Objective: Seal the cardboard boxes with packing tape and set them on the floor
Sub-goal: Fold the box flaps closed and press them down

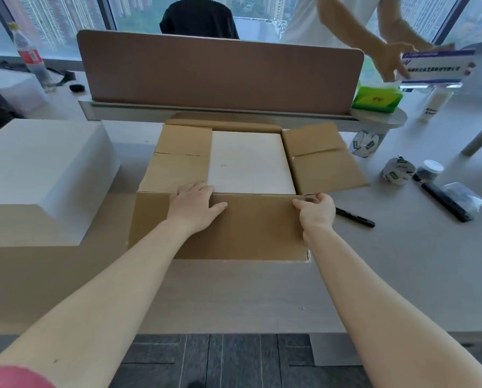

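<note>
- While 1 cardboard box [242, 175] is sitting unsealed on the desk [402, 261], L hand [194, 204] is lying flat, released, on its near flap.
- R hand [316, 210] is pinching that flap's corner.
- 2 tape rolls [365, 143] are waiting right of the box, w/ 1 marker [353, 217].

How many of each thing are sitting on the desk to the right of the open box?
Rolls of clear packing tape with green labels: 2
Black marker pens: 2
Small round jars with white lids: 1
Clear plastic bags with dark contents: 1
Total: 6
</note>
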The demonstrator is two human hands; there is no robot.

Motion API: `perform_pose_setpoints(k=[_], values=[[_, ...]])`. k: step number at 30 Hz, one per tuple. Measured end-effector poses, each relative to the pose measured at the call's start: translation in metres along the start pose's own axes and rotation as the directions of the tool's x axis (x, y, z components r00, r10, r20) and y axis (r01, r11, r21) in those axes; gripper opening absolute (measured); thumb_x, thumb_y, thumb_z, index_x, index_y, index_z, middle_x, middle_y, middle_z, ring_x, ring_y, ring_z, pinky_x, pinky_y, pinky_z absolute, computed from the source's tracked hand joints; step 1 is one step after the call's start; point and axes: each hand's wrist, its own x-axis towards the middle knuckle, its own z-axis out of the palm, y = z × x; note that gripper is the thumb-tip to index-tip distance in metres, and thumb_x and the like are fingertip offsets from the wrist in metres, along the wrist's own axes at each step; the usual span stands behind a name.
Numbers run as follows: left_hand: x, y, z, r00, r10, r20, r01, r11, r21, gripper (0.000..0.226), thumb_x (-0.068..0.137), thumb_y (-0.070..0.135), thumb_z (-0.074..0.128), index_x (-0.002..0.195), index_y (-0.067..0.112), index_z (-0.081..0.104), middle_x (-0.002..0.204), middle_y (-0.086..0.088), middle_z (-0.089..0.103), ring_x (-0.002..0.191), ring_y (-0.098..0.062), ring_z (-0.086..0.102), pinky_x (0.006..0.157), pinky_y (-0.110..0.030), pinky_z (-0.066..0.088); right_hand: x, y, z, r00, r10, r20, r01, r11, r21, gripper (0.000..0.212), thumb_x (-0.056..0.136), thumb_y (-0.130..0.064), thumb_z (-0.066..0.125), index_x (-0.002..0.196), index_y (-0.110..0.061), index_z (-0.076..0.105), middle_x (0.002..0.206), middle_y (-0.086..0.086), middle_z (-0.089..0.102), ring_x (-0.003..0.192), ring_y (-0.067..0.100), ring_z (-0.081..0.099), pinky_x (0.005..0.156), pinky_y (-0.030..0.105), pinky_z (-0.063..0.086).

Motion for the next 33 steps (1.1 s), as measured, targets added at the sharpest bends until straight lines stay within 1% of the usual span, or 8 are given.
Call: perform_pose_setpoints(k=[3, 8, 12, 15, 19, 23, 29, 33], values=[[-0.002, -0.001, -0.002, 0.999, 0.012, 0.042, -0.013, 1.0, 0.016, 0.055, 0.095, 0.048, 0.037, 0.142, 0.02, 0.033, 0.155, 0.0, 0.025, 0.145, -0.021, 0.015, 0.117, -0.042, 0.009, -0.004, 0.004, -0.002, 0.987, -0.153, 0.047, 0.158, 0.981, -0.115, 0.052, 0.091, -0.005, 0.053, 0.138, -0.016, 0.034, 0.114, 0.001, 0.048, 0.098, 0.015, 0.046, 0.088, 0.029, 0.037], [-0.007, -0.004, -0.005, 0.998, 0.038, 0.047, -0.038, 0.999, -0.002, 0.061, 0.093, 0.046, 0.043, 0.145, 0.019, 0.028, 0.156, 0.0, 0.021, 0.146, -0.022, 0.013, 0.119, -0.041, 0.008, -0.003, 0.003, -0.006, 0.928, -0.319, 0.195, 0.372, 0.835, -0.405, 0.043, 0.093, -0.005, 0.04, 0.134, -0.019, 0.046, 0.127, 0.012, 0.045, 0.091, 0.016, 0.044, 0.078, 0.021, 0.033], [-0.016, -0.003, -0.007, 0.999, 0.042, 0.027, -0.043, 0.998, 0.044, 0.067, 0.089, 0.051, 0.048, 0.145, 0.019, 0.027, 0.15, -0.003, 0.033, 0.139, -0.027, 0.026, 0.114, -0.038, 0.017, -0.007, -0.001, -0.008, 0.912, -0.255, 0.32, 0.401, 0.713, -0.575, 0.043, 0.097, -0.016, 0.032, 0.139, -0.02, 0.04, 0.139, 0.012, 0.031, 0.107, 0.029, 0.052, 0.095, 0.031, 0.039], [-0.025, -0.005, -0.005, 0.995, 0.077, 0.058, -0.082, 0.992, 0.092, 0.09, 0.079, 0.062, 0.054, 0.149, 0.021, 0.013, 0.153, 0.0, 0.023, 0.142, -0.025, 0.016, 0.115, -0.038, 0.011, -0.011, -0.004, -0.009, 0.915, -0.171, 0.365, 0.378, 0.681, -0.627, 0.047, 0.097, -0.022, 0.031, 0.144, -0.025, 0.031, 0.142, 0.013, 0.026, 0.114, 0.032, 0.05, 0.099, 0.036, 0.038], [-0.039, -0.008, -0.002, 0.979, 0.13, 0.154, -0.156, 0.972, 0.175, 0.12, 0.066, 0.067, 0.064, 0.149, 0.022, -0.01, 0.157, -0.004, 0.0, 0.146, -0.024, -0.006, 0.118, -0.041, -0.004, -0.014, 0.005, -0.012, 0.924, -0.12, 0.364, 0.301, 0.815, -0.495, 0.058, 0.096, -0.022, 0.042, 0.148, -0.025, 0.017, 0.144, 0.009, 0.038, 0.126, 0.029, 0.042, 0.099, 0.033, 0.035], [-0.055, -0.01, 0.0, 0.969, 0.158, 0.19, -0.2, 0.954, 0.223, 0.12, 0.069, 0.056, 0.07, 0.149, 0.022, -0.013, 0.157, -0.008, -0.014, 0.146, -0.025, -0.014, 0.118, -0.042, -0.004, -0.019, 0.014, -0.02, 0.975, 0.013, 0.223, 0.08, 0.912, -0.402, 0.059, 0.091, -0.022, 0.053, 0.142, -0.008, 0.025, 0.139, 0.013, 0.043, 0.121, 0.031, 0.046, 0.091, 0.038, 0.041], [-0.071, -0.006, -0.021, 0.974, 0.228, 0.001, -0.225, 0.96, 0.167, 0.083, 0.074, 0.045, 0.071, 0.138, 0.012, 0.031, 0.141, -0.006, 0.03, 0.133, -0.025, 0.029, 0.11, -0.035, 0.026, -0.029, 0.006, -0.032, 0.981, 0.075, 0.181, -0.022, 0.96, -0.28, 0.03, 0.088, -0.014, 0.053, 0.109, 0.007, 0.052, 0.098, 0.012, 0.047, 0.083, 0.025, 0.047, 0.056, 0.03, 0.047], [-0.079, 0.0, -0.047, 0.959, 0.203, -0.197, -0.188, 0.978, 0.09, 0.043, 0.081, 0.035, 0.066, 0.108, 0.01, 0.044, 0.112, -0.005, 0.051, 0.099, -0.028, 0.056, 0.071, -0.03, 0.037, -0.045, -0.02, -0.04, 0.97, 0.109, 0.218, -0.125, 0.99, 0.06, 0.021, 0.095, -0.024, 0.049, 0.108, -0.008, 0.049, 0.088, 0.009, 0.054, 0.067, 0.018, 0.054, 0.044, 0.027, 0.053]])
